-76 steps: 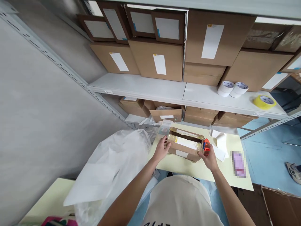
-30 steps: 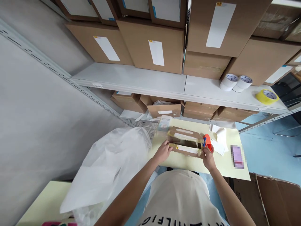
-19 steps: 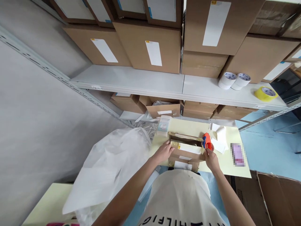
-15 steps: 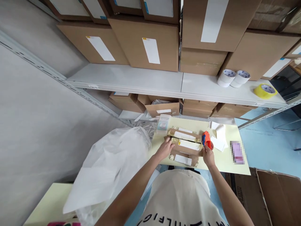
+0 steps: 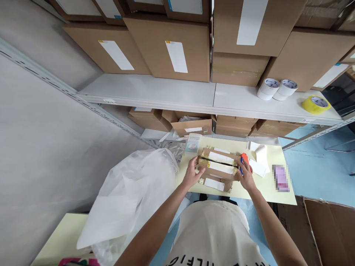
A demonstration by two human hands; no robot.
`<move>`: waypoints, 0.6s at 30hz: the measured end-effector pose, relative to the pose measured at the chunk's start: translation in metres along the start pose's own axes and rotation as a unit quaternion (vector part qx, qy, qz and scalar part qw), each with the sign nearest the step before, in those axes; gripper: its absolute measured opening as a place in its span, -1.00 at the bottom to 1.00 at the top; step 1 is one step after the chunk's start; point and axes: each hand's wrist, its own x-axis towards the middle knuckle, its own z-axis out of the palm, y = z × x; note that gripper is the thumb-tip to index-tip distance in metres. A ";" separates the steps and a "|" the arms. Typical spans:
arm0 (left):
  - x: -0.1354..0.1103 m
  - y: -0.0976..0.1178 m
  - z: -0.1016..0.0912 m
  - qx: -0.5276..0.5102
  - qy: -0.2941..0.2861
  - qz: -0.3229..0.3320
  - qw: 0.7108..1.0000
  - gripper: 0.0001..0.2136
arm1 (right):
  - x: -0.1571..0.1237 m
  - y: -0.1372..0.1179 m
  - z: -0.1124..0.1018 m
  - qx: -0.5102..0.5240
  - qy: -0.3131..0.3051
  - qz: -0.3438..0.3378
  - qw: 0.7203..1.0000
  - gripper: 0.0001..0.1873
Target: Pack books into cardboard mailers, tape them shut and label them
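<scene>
A small brown cardboard box [image 5: 217,168] with old tape and white labels sits on the pale yellow table [image 5: 266,190]. Its top flaps lie folded nearly together, with a dark slit between them. My left hand [image 5: 191,171] grips the box's left end, fingers curled over the flap. My right hand [image 5: 245,176] presses on the right end, fingers laid over the flap. An orange and blue tape dispenser [image 5: 244,159] stands just behind my right hand, touching the box's right end.
White papers [image 5: 259,162] and a pink item [image 5: 280,178] lie right of the box; a small packet [image 5: 192,144] lies behind it. A large clear plastic bag [image 5: 130,195] stands at the left. The shelf [image 5: 172,92] behind holds cartons, white tape rolls [image 5: 274,88] and a yellow roll [image 5: 315,104].
The box was open and tilted up in my hands. Both flaps have now been folded down, and the box rests flat on the table.
</scene>
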 end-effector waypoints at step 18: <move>0.012 0.010 0.004 0.069 -0.040 -0.004 0.997 -0.38 | 0.012 -0.002 0.009 0.169 0.001 0.101 0.981 -0.45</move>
